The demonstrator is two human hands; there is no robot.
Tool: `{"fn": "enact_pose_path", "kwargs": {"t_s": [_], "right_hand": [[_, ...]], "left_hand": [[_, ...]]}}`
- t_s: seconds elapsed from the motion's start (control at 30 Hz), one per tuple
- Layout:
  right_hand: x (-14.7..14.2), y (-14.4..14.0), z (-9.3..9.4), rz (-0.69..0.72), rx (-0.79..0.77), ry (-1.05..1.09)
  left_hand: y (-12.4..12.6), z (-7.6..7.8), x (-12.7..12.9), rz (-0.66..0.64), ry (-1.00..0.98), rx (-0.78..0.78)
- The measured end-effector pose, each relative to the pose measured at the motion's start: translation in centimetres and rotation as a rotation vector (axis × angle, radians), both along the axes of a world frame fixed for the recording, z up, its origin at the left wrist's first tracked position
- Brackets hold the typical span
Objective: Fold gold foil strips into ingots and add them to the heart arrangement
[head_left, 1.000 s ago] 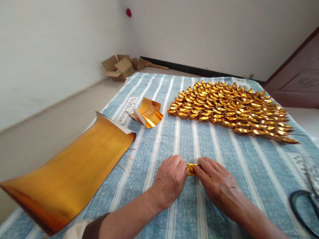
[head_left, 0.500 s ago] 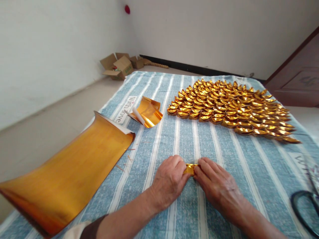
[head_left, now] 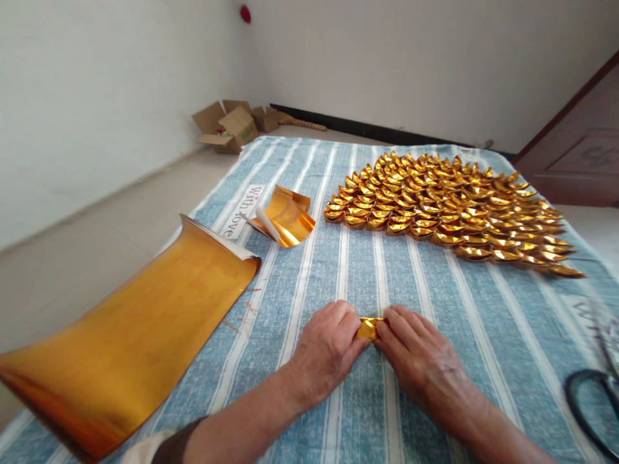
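Note:
My left hand [head_left: 326, 351] and my right hand [head_left: 420, 357] meet on the striped blue cloth [head_left: 367, 277], both pinching a small folded piece of gold foil paper [head_left: 367, 328] between their fingertips. Only a sliver of the piece shows between the fingers. Beyond the hands lies a wide spread of several folded gold paper ingots [head_left: 449, 209] in overlapping rows. A large curled sheet of gold foil [head_left: 135, 335] lies to the left of my left arm.
A smaller curled stack of gold foil squares [head_left: 284, 218] sits on the cloth at left centre. Black-handled scissors [head_left: 592, 399] lie at the right edge. Cardboard boxes [head_left: 227, 125] stand on the floor by the far wall. A brown door [head_left: 575, 154] is at right.
The hands stay together on the gold piece; the fingers shifted slightly, and the piece now shows a little more toward my left hand. The view tilted slightly.

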State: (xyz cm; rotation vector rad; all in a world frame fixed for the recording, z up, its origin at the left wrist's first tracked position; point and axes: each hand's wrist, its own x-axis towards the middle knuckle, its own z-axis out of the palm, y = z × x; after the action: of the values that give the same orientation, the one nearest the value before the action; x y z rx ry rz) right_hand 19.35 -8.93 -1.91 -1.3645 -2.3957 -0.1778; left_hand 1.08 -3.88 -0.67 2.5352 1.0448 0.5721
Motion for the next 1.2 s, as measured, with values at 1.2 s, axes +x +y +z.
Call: {"fn": "enact_pose_path", "kwargs": {"t_s": [1.2], "right_hand": [[-0.71,0.20,0.57,-0.029,-0.086,-0.036]], "left_hand": [[-0.24,-0.05,0.07,0.031,-0.027,-0.016]]}}
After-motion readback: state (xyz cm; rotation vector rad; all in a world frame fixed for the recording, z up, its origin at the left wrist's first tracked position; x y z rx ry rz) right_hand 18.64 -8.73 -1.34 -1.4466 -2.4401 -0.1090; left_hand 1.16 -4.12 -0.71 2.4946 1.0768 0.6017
